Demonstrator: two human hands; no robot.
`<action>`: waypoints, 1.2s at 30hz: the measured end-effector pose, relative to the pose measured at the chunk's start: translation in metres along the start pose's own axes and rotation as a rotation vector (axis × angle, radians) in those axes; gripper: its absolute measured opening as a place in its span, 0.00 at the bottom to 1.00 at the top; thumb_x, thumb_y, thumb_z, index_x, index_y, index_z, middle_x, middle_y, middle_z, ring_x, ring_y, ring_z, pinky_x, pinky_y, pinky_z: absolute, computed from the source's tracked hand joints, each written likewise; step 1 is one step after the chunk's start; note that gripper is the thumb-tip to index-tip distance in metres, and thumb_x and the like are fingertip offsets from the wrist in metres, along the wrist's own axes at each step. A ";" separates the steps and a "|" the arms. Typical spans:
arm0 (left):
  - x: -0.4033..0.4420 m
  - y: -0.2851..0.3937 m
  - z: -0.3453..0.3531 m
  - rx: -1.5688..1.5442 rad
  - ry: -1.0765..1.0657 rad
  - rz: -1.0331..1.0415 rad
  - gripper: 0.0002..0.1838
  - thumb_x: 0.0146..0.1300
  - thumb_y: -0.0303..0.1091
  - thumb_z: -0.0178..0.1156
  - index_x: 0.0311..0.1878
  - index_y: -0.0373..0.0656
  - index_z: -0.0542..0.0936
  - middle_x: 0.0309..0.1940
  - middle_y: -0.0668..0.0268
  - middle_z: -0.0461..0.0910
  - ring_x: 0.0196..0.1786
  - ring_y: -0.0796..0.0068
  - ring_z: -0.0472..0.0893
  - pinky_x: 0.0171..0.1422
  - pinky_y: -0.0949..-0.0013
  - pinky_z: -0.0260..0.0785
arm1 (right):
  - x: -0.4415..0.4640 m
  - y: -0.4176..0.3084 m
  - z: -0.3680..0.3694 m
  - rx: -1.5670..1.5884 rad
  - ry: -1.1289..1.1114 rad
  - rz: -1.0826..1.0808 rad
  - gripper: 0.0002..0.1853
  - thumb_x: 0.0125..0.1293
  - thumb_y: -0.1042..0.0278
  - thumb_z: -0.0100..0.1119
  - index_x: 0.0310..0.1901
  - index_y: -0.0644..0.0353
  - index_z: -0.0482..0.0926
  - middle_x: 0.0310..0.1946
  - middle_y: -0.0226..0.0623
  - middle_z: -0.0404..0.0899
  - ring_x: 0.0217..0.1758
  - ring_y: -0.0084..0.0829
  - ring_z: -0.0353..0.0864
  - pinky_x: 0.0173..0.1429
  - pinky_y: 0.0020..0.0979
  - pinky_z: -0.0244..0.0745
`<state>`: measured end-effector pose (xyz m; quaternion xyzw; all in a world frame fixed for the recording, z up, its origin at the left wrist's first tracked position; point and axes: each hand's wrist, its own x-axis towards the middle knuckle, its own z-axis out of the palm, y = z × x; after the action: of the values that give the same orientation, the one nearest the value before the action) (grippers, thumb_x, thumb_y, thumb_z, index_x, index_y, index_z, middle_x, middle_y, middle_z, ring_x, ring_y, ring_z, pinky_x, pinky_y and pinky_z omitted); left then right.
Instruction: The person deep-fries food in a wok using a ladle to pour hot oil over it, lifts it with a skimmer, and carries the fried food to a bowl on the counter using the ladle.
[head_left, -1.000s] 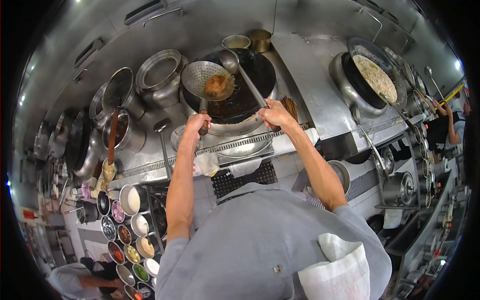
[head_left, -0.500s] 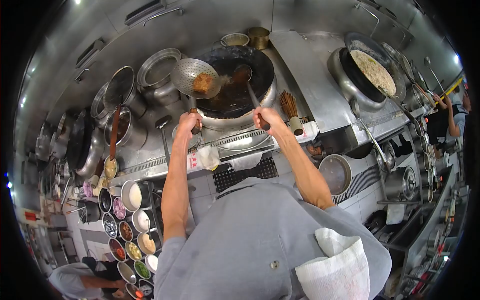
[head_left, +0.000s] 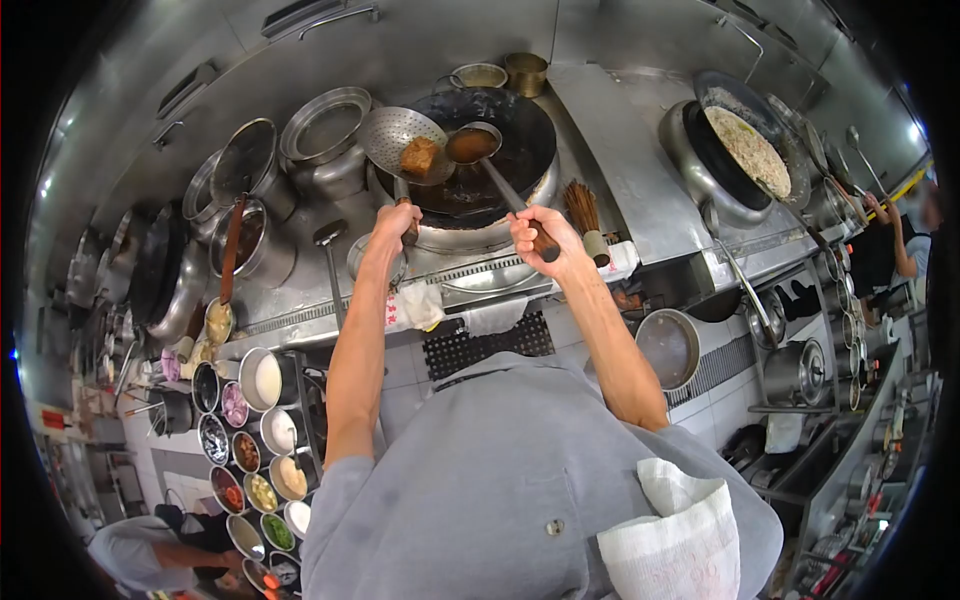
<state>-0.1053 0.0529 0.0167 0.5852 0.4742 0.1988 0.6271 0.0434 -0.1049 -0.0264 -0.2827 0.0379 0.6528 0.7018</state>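
Observation:
My left hand [head_left: 397, 226] is wrapped round the wooden handle of a perforated strainer [head_left: 383, 135]. A browned, block-shaped piece of food [head_left: 419, 155] sits in the strainer's bowl, over the left side of a large black wok [head_left: 525, 125]. In my right hand [head_left: 546, 240] is the wooden-ended handle of a ladle [head_left: 472, 144]. Brown liquid fills the ladle's bowl, which is raised above the wok close to the strainer's right rim. Dark liquid shows low in the wok, partly covered by both tools.
A bamboo brush [head_left: 583, 212] stands right of the wok. Lidded pots [head_left: 325, 135] are at its left. Another wok [head_left: 750, 150] with pale food is far right. Several seasoning containers [head_left: 262, 378] stand lower left. Other people are at the lower left [head_left: 150, 555] and far right [head_left: 905, 250].
The ladle has risen from the wok and moved left toward the strainer, now with brown liquid in it. The strainer has shifted slightly right with the food still inside.

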 end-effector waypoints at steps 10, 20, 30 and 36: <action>0.002 0.006 0.013 -0.088 -0.046 -0.026 0.05 0.44 0.25 0.58 0.19 0.35 0.73 0.15 0.64 0.70 0.16 0.73 0.69 0.22 0.68 0.60 | 0.005 -0.009 0.016 -0.209 -0.045 -0.051 0.06 0.56 0.74 0.48 0.25 0.59 0.64 0.15 0.28 0.65 0.14 0.18 0.61 0.18 0.22 0.58; 0.003 0.005 0.013 -0.108 -0.082 -0.045 0.04 0.45 0.23 0.57 0.20 0.35 0.72 0.15 0.62 0.70 0.14 0.72 0.70 0.17 0.69 0.61 | 0.019 -0.028 0.027 -0.491 0.107 -0.169 0.04 0.57 0.75 0.49 0.27 0.60 0.66 0.15 0.29 0.66 0.13 0.19 0.62 0.17 0.21 0.60; 0.011 0.003 0.011 -0.127 -0.084 -0.064 0.04 0.45 0.23 0.56 0.23 0.36 0.70 0.15 0.63 0.70 0.14 0.74 0.70 0.17 0.71 0.62 | 0.035 -0.060 0.004 -1.363 0.281 -0.371 0.14 0.52 0.72 0.51 0.39 0.72 0.69 0.21 0.43 0.73 0.18 0.28 0.73 0.22 0.28 0.67; 0.007 0.008 0.012 -0.063 -0.060 -0.021 0.04 0.48 0.22 0.55 0.23 0.37 0.70 0.15 0.65 0.69 0.15 0.74 0.70 0.17 0.71 0.64 | 0.061 -0.058 -0.032 -1.632 0.511 -0.508 0.21 0.49 0.70 0.51 0.43 0.77 0.69 0.22 0.53 0.76 0.23 0.36 0.79 0.30 0.33 0.72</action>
<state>-0.0897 0.0540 0.0201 0.5659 0.4548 0.1892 0.6611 0.1166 -0.0641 -0.0583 -0.8311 -0.3473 0.2183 0.3755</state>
